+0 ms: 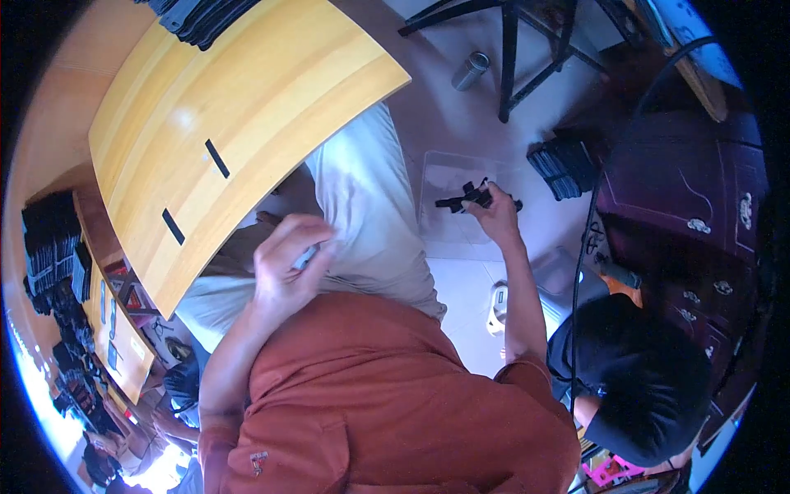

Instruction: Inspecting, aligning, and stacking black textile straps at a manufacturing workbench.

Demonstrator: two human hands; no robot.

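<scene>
My left hand is raised over my lap, its fingers curled round a small pale blue-grey piece that is mostly hidden. Off to the right, my right hand reaches down over a clear plastic tray on the floor. Its fingers are closed on some of the small black strips there; how many it grips is hard to tell. Two more black strips, one farther and one nearer, lie apart on the light wooden table at my left.
Stacked black pieces sit on the table's far end. A bundle of dark pieces stands on the floor right of the tray, near a dark drawer cabinet. A metal cup is by a black stool. A person in black is close at right.
</scene>
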